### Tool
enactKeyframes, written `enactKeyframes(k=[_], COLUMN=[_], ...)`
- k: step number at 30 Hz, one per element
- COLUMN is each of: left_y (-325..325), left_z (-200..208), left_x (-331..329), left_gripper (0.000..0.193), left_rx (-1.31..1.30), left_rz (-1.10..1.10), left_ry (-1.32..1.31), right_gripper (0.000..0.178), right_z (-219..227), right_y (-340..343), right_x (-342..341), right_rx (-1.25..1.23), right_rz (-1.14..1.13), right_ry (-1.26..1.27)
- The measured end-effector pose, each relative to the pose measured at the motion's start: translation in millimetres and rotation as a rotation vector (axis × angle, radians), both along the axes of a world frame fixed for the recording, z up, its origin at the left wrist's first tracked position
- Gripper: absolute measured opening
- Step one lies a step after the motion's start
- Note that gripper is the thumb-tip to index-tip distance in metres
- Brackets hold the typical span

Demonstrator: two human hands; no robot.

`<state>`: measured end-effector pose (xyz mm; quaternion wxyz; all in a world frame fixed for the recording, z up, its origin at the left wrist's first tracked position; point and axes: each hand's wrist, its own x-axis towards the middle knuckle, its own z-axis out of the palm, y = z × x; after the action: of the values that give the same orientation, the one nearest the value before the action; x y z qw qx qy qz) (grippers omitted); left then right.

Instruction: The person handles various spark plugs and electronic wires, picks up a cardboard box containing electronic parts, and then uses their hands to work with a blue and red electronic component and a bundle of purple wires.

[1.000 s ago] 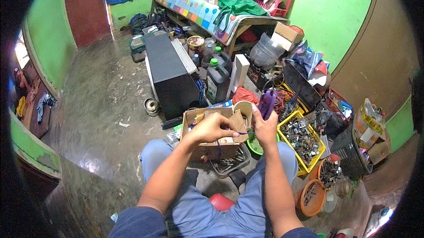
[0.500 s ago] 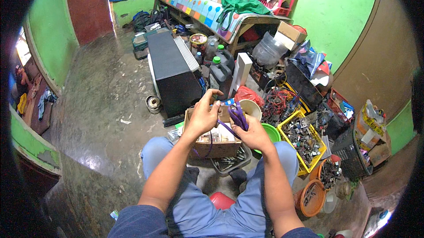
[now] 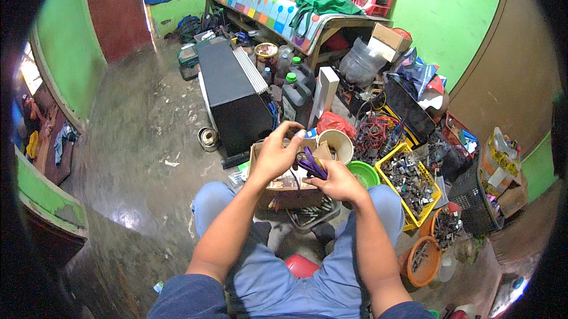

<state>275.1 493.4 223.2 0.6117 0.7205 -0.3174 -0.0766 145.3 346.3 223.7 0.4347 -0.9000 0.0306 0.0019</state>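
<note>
We hold the bundle of purple wires (image 3: pixel 310 164) pinched in our right hand (image 3: pixel 336 182), its length slanting up-left toward our left hand (image 3: pixel 277 154), whose curled fingers touch its upper end over the cardboard box (image 3: pixel 283 184).

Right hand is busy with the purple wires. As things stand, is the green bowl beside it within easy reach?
Probably yes. The green bowl sits just right of the right hand, with nothing between them. But that hand grips the purple wires, so it would have to pass them to the left hand first.
</note>
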Motion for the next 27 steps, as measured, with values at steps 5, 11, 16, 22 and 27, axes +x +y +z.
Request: enactKeyframes(k=[5,11,16,22,27], left_y=[-7,-13,-20,-19,-18], left_z=[-4,-9,-16,-15,-17], left_x=[-14,-23,-19,-24,-27], left_gripper=[0.033,0.037,0.035,0.03,0.03], left_rx=[0.047,0.212,0.194,0.252,0.236], left_rz=[-0.038,-0.082,-0.078,-0.039,-0.067], left_ry=[-0.256,-0.437,-0.375,-0.431,-0.448], right_gripper=[0.022,0.028,0.036,0.046,0.041], right_z=[-7,-2,0,-3,-7], right_y=[-8,-11,-8,-2,-5], right_x=[-5,-12,-12,-14,-16], right_rx=[-0.093,-0.358,-0.268,-0.242,-0.381], right_rz=[-0.068,-0.073,-0.101,-0.12,-0.05], right_ry=[-0.058,-0.038,-0.145,-0.206,-0.24])
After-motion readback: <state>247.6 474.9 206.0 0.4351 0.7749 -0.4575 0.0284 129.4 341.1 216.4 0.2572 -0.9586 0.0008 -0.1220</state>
